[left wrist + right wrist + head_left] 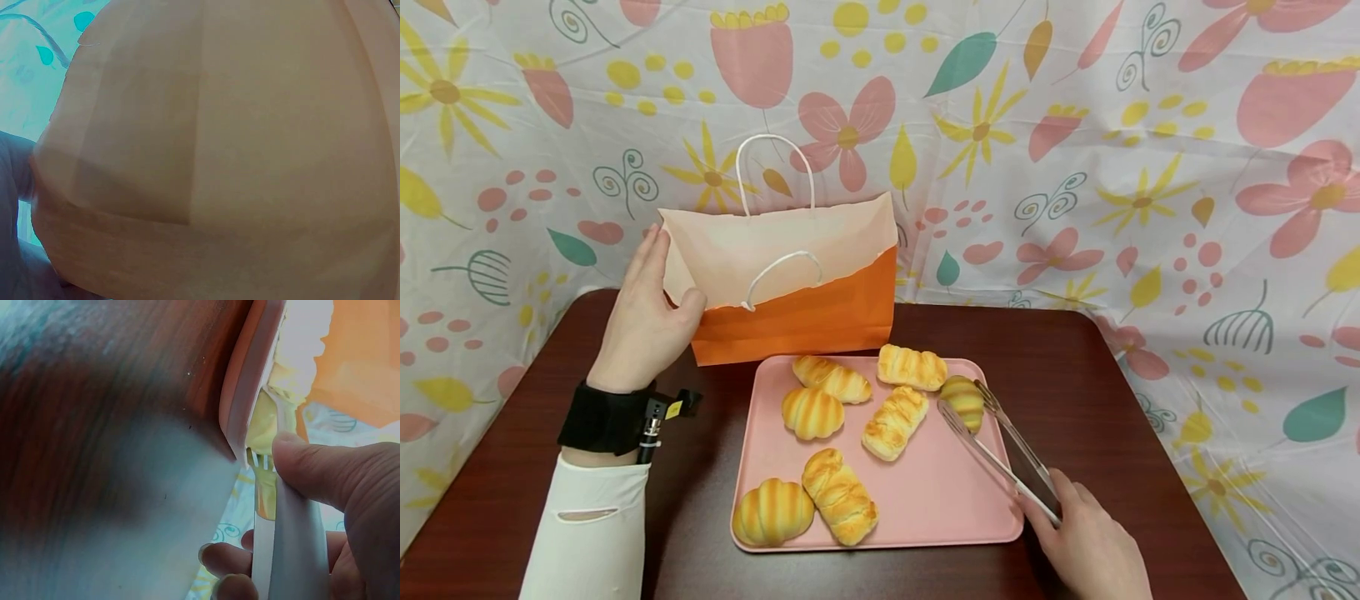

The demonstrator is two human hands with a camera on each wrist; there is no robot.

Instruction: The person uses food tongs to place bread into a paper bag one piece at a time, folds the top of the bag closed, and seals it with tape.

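Observation:
An orange paper bag [797, 321] with white string handles stands at the back, its mouth open. My left hand [651, 312] is against the bag's left side, fingers straight and the thumb by the front rim. In the left wrist view the bag's side panel [262, 137] fills most of the picture. My right hand [1090, 533] grips metal tongs [1018, 483]; the thumb presses along one arm in the right wrist view. The tongs' tips stand on either side of a greenish striped bread roll [962, 402] at the right of the pink tray [940, 500].
Several other breads lie on the tray, among them a round striped roll [773, 512], a twisted loaf [840, 497] and a loaf near the back rim [912, 367]. The dark wooden table [1097, 400] ends at a flower-patterned cloth [985, 167] behind.

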